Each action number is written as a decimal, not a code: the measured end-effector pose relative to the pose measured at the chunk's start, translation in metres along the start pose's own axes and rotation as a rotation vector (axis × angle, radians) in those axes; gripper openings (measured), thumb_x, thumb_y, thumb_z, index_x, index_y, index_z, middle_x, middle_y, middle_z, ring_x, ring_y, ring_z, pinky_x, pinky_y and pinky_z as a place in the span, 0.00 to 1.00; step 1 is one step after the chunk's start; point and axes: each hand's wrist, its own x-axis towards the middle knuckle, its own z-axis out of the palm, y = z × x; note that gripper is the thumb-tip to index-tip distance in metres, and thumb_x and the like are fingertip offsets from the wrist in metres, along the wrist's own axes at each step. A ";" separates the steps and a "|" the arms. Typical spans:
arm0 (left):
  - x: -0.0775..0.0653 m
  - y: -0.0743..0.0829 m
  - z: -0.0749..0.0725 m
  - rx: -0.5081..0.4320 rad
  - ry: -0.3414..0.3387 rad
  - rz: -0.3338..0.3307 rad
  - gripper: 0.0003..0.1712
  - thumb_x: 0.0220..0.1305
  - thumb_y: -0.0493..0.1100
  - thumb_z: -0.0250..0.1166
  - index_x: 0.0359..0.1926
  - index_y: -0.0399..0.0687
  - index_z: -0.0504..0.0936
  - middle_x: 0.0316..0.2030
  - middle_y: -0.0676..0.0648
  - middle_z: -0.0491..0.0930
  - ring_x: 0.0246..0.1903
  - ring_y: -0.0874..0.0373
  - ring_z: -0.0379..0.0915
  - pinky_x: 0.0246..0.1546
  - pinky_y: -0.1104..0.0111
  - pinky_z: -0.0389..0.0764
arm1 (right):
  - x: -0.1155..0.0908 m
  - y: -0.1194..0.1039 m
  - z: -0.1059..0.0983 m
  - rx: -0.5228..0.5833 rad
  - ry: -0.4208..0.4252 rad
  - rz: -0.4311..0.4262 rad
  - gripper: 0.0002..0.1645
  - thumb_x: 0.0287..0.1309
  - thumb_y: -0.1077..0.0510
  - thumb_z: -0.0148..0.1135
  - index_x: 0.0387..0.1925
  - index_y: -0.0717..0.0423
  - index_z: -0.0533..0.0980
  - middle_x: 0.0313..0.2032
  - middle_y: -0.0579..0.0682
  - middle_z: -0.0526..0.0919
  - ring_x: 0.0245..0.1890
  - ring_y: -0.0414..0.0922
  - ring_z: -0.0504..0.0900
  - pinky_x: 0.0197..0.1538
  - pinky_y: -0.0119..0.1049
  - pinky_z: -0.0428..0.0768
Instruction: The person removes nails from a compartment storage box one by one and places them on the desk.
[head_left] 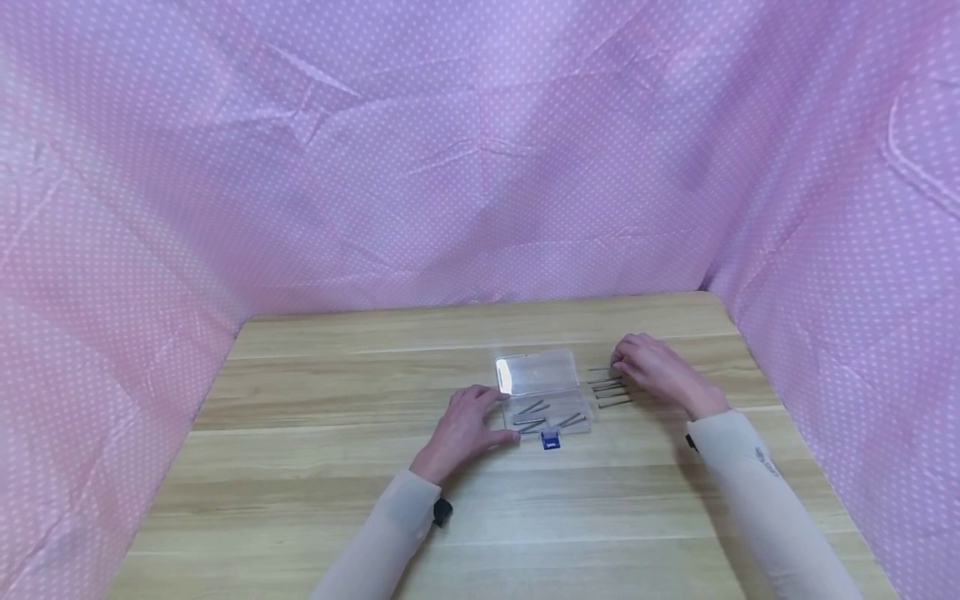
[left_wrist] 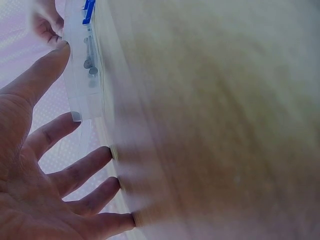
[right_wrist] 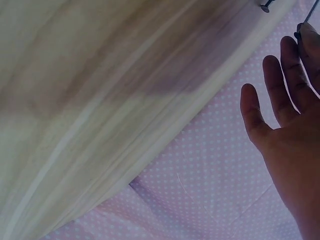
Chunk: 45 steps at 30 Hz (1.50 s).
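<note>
The right hand (head_left: 660, 372) pinched a nail (head_left: 599, 368) (probably light, stiff, slick) near its head (right_wrist: 297, 35), seemingly the surest hold; the left hand (head_left: 463, 427), fingers spread, touched the box (head_left: 543, 393).

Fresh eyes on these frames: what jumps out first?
Probably the pink polka-dot cloth rising behind and on both sides of the wooden table. Next, the open clear plastic box on the tabletop, with a blue latch on its near edge and the left grip at its left side. To its right lie loose metal nails, beside the right grip.
</note>
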 end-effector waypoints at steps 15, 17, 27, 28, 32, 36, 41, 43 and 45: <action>0.000 -0.001 0.001 0.000 -0.001 0.003 0.42 0.54 0.64 0.78 0.67 0.55 0.79 0.66 0.44 0.74 0.68 0.43 0.66 0.68 0.48 0.71 | 0.004 0.003 0.004 0.040 -0.062 0.015 0.03 0.66 0.61 0.67 0.39 0.57 0.83 0.40 0.51 0.84 0.45 0.54 0.81 0.55 0.55 0.79; 0.000 -0.001 0.001 -0.002 -0.001 0.003 0.42 0.54 0.64 0.78 0.67 0.55 0.79 0.66 0.44 0.74 0.68 0.43 0.65 0.68 0.48 0.71 | 0.004 0.003 0.005 0.038 -0.067 0.008 0.04 0.67 0.60 0.67 0.38 0.57 0.83 0.40 0.50 0.84 0.45 0.54 0.81 0.55 0.55 0.79; 0.000 0.000 0.001 -0.011 -0.008 -0.012 0.42 0.54 0.63 0.78 0.67 0.55 0.79 0.66 0.44 0.74 0.68 0.43 0.65 0.67 0.47 0.72 | 0.006 0.005 0.010 0.034 -0.063 -0.022 0.05 0.67 0.60 0.67 0.37 0.58 0.83 0.38 0.50 0.83 0.43 0.54 0.81 0.52 0.55 0.80; 0.000 0.000 0.001 -0.011 -0.011 -0.014 0.42 0.54 0.63 0.78 0.67 0.55 0.79 0.67 0.44 0.74 0.68 0.43 0.65 0.67 0.47 0.71 | 0.006 0.005 0.010 0.034 -0.066 -0.021 0.05 0.67 0.60 0.66 0.37 0.58 0.83 0.38 0.50 0.83 0.43 0.54 0.81 0.52 0.55 0.80; -0.001 0.000 0.001 -0.010 -0.005 0.002 0.41 0.54 0.62 0.79 0.67 0.53 0.79 0.66 0.43 0.74 0.67 0.42 0.66 0.66 0.46 0.73 | 0.005 0.006 0.010 0.037 -0.081 -0.008 0.05 0.68 0.60 0.66 0.38 0.59 0.83 0.39 0.51 0.83 0.44 0.54 0.81 0.53 0.55 0.80; -0.001 0.000 0.001 -0.010 0.006 0.019 0.41 0.55 0.62 0.79 0.66 0.52 0.80 0.64 0.42 0.75 0.66 0.42 0.67 0.64 0.46 0.74 | 0.006 0.006 0.010 0.038 -0.087 -0.007 0.05 0.68 0.61 0.66 0.39 0.60 0.84 0.40 0.51 0.84 0.45 0.54 0.81 0.54 0.55 0.80; -0.001 0.000 0.000 -0.012 0.002 0.018 0.41 0.55 0.61 0.79 0.66 0.53 0.80 0.65 0.42 0.75 0.66 0.42 0.67 0.65 0.46 0.73 | 0.007 0.008 0.011 0.038 -0.076 -0.024 0.03 0.67 0.62 0.67 0.37 0.58 0.84 0.39 0.51 0.83 0.44 0.54 0.81 0.53 0.56 0.80; -0.001 0.000 0.000 -0.012 0.001 0.015 0.41 0.55 0.61 0.79 0.67 0.53 0.79 0.65 0.42 0.75 0.66 0.42 0.66 0.66 0.46 0.73 | 0.008 0.008 0.011 0.044 -0.079 -0.017 0.03 0.67 0.62 0.67 0.37 0.58 0.84 0.39 0.50 0.83 0.44 0.54 0.81 0.52 0.55 0.79; 0.000 0.000 0.000 -0.010 0.000 0.013 0.41 0.55 0.61 0.79 0.67 0.53 0.79 0.65 0.42 0.75 0.67 0.42 0.66 0.66 0.46 0.72 | 0.009 0.009 0.010 0.051 -0.087 -0.005 0.03 0.67 0.62 0.67 0.37 0.58 0.84 0.39 0.50 0.83 0.44 0.54 0.80 0.52 0.55 0.79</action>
